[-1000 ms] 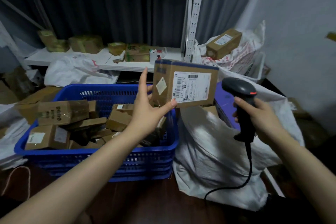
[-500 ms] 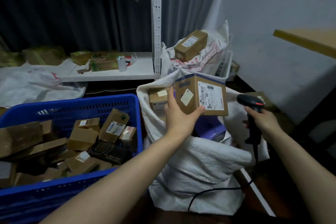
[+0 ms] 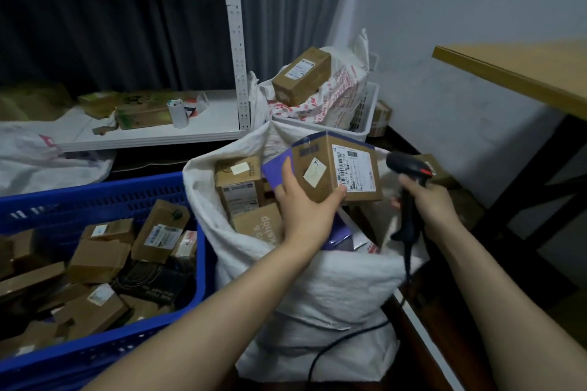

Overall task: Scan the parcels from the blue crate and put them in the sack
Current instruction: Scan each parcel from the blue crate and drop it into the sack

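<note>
**Box held over the open sack**

At the left, the blue crate (image 3: 95, 200) holds a jumble of cardboard parcels (image 3: 101, 260). Just beside it stands the white sack (image 3: 333, 289), its mouth open and several boxes inside. The left hand (image 3: 305, 209) grips a labelled box (image 3: 330, 168) above that mouth. Further right, the right hand (image 3: 428, 203) is wrapped round the handle of a black scanner (image 3: 408, 165), near the box.

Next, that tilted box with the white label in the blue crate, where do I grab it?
Probably from above, pinching the narrow sides near the top end of the tilted box: that end sticks up in the clear, and the label stays uncovered.
</note>
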